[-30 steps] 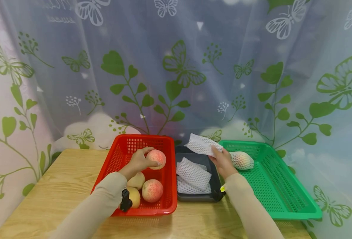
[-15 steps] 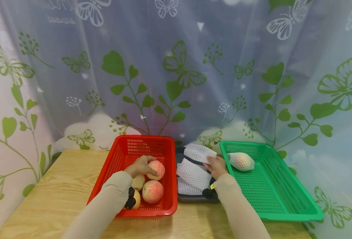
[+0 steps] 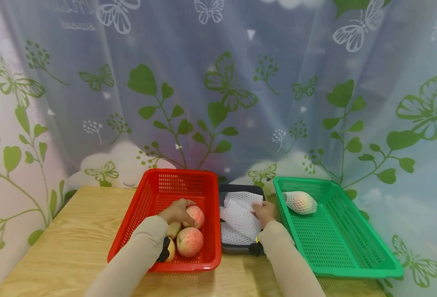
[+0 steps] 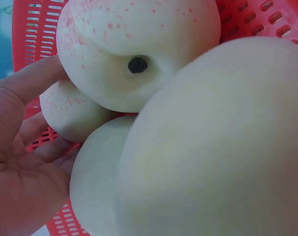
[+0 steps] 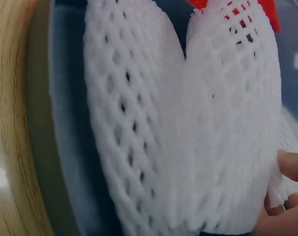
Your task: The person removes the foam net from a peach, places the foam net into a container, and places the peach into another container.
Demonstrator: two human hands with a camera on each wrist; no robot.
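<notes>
Inside the red basket (image 3: 214, 247), my left hand (image 3: 177, 212) holds a peach (image 3: 196, 216), its fingers over the far side. A second pink peach (image 3: 190, 242) sits just in front. In the left wrist view, two pale fruits (image 4: 217, 147) fill the right and bottom, and the thumb (image 4: 33, 78) lies at the peaches' left side. Over the dark grey tray (image 3: 237, 249), my right hand (image 3: 265, 212) pinches the edge of a white foam net sleeve (image 3: 242, 197). Other foam net sleeves (image 3: 237, 235) lie beneath and nearer me.
Right of the tray stands a green basket (image 3: 346, 247) with one netted fruit (image 3: 301, 202) at its back left. Bare wooden tabletop (image 3: 70, 222) shows left of the red basket. A patterned curtain (image 3: 218, 82) hangs close behind everything.
My right hand has brought the foam net sleeve down and toward me, onto the others in the tray. My left hand has lowered the peach deeper into the red basket.
</notes>
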